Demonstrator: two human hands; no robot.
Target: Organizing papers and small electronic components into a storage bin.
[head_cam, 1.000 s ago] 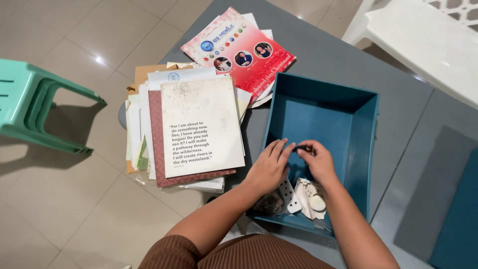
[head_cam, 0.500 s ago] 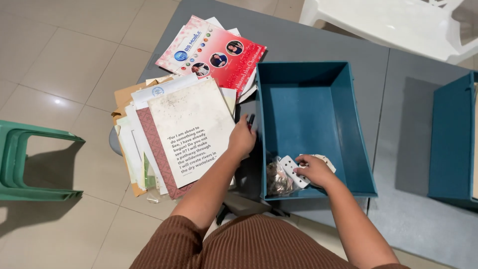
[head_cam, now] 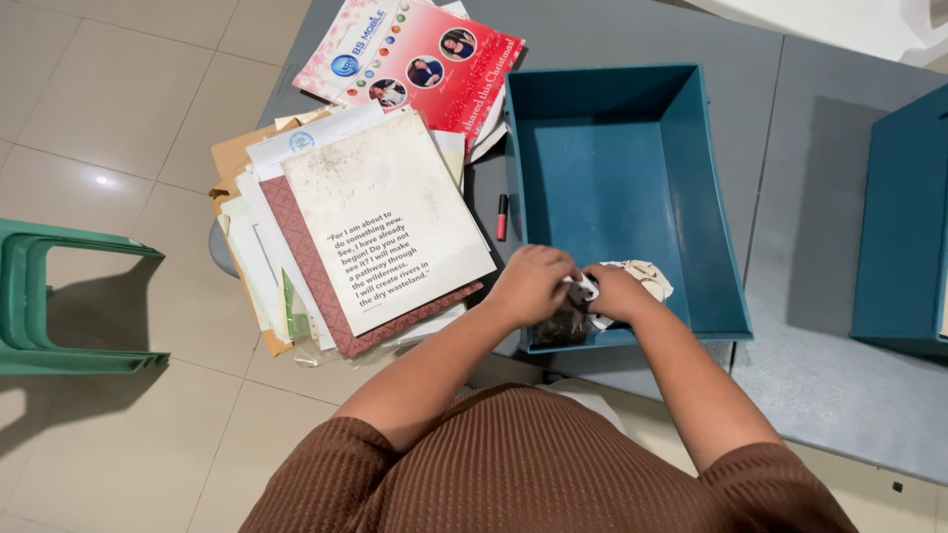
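Observation:
A teal plastic bin [head_cam: 632, 168] sits on a grey table [head_cam: 790, 326]. At its near corner my left hand [head_cam: 531, 284] and my right hand [head_cam: 614, 292] meet over a small heap of white scraps [head_cam: 647, 276] and dark bits. Both hands pinch a small white piece [head_cam: 586, 287] between them. A small red tube [head_cam: 502, 217] lies on the table beside the bin's left wall, just above my left hand. Left of it lies a stack of papers [head_cam: 375, 232] topped by a stained white sheet with printed text.
A red and white printed leaflet [head_cam: 415, 59] lies at the far end of the paper stack. A second teal bin [head_cam: 904, 217] stands at the right edge. A green plastic stool [head_cam: 59, 301] stands on the tiled floor to the left.
My left hand has left the red tube beside the bin and come back to join my right hand at the bin's near corner. The view has shifted slightly.

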